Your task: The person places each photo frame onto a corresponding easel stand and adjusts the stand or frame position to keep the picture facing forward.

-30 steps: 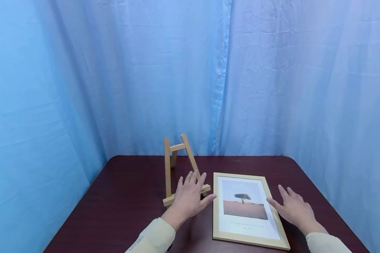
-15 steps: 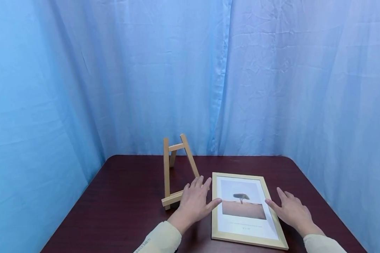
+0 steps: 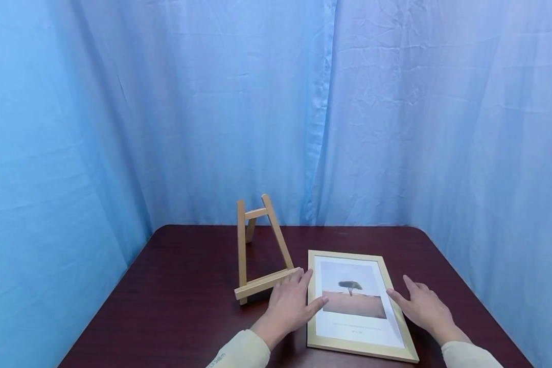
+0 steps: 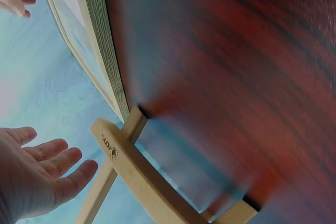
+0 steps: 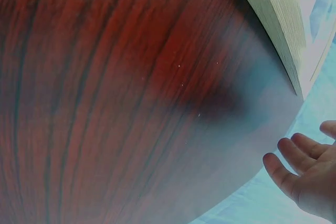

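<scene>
A picture frame [image 3: 356, 301] in pale wood, holding a print of a lone tree, lies face up on the dark red table. Left of it stands a small wooden easel [image 3: 260, 282] with a ledge across its front. My left hand [image 3: 291, 302], fingers extended, hovers between the two; its thumb overlaps the frame's left border and its fingertips overlap the ledge's right end in the head view. Over the frame's right border, the thumb of my right hand [image 3: 425, 307] overlaps the wood, the other fingers spread beyond it. Neither hand holds anything.
The table [image 3: 179, 306] has rounded far corners and ends close to a blue curtain [image 3: 239, 112] hanging behind and at both sides. Pale sleeves [image 3: 246, 350] cover both forearms.
My left hand has moved right and nearer to me, away from the easel and toward the frame's left border, uncovering more of the ledge. The right hand has barely shifted.
</scene>
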`<state>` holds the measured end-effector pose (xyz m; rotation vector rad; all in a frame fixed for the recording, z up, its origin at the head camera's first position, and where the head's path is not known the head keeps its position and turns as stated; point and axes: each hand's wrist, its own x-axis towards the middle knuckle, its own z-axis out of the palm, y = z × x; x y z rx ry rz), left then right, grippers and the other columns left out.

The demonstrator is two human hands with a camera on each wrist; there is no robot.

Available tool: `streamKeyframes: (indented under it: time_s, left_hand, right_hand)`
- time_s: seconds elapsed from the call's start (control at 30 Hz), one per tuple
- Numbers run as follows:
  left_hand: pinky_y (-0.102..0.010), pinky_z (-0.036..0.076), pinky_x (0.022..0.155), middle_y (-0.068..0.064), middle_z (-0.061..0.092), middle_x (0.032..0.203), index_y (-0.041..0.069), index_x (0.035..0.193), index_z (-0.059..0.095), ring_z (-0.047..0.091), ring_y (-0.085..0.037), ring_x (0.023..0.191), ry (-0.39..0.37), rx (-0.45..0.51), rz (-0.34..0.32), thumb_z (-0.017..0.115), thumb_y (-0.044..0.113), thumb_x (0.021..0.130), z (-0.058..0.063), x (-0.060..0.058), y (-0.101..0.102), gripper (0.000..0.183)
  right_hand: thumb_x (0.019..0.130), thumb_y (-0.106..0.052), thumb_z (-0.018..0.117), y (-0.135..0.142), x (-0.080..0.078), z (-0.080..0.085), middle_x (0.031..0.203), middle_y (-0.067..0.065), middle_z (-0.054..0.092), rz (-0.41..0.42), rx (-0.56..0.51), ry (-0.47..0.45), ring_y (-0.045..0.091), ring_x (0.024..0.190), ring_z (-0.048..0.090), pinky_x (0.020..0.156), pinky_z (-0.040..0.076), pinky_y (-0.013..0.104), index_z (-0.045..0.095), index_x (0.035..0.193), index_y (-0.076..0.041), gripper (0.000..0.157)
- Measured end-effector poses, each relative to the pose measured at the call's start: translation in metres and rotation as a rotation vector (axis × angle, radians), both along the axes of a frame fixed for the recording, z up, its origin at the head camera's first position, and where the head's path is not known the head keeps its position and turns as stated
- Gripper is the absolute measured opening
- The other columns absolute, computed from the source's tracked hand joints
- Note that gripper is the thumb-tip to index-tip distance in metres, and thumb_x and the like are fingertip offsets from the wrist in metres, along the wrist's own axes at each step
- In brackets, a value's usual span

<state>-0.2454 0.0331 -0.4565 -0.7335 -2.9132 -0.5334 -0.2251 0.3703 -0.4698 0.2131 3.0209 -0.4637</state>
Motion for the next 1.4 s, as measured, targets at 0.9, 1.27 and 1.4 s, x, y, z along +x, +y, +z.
streamKeyframes:
  time_s: [0.9,1.27,1.4]
  left_hand:
    - [-0.054,0.045,0.094,-0.015,0.059,0.132,0.006,0.142,0.052,0.055,-0.032,0.121,-0.178,0.254,0.119,0.057,0.059,0.094,-0.035,0.005,0.01,0.072]
    - [-0.055,0.046,0.091,-0.017,0.062,0.123,0.002,0.136,0.056,0.058,-0.034,0.115,-0.156,0.313,0.138,0.063,0.047,0.094,-0.041,0.004,0.011,0.062]
    - [-0.056,0.046,0.089,-0.015,0.064,0.118,0.004,0.134,0.058,0.058,-0.033,0.111,-0.14,0.307,0.15,0.065,0.046,0.093,-0.042,0.004,0.013,0.06]
  right_hand:
    - [0.097,-0.068,0.038,-0.001,0.016,-0.009,0.132,0.048,0.04,-0.04,-0.133,-0.058,0.063,0.122,0.038,0.096,0.036,0.068,0.03,0.14,0.024,0.102]
    - [0.097,-0.065,0.044,-0.001,0.019,-0.014,0.134,0.043,0.044,-0.063,-0.199,-0.041,0.06,0.123,0.04,0.096,0.038,0.065,0.032,0.139,0.024,0.099]
    - [0.097,-0.062,0.046,0.0,0.02,-0.016,0.131,0.042,0.047,-0.061,-0.209,-0.025,0.058,0.122,0.043,0.094,0.04,0.064,0.036,0.137,0.024,0.095]
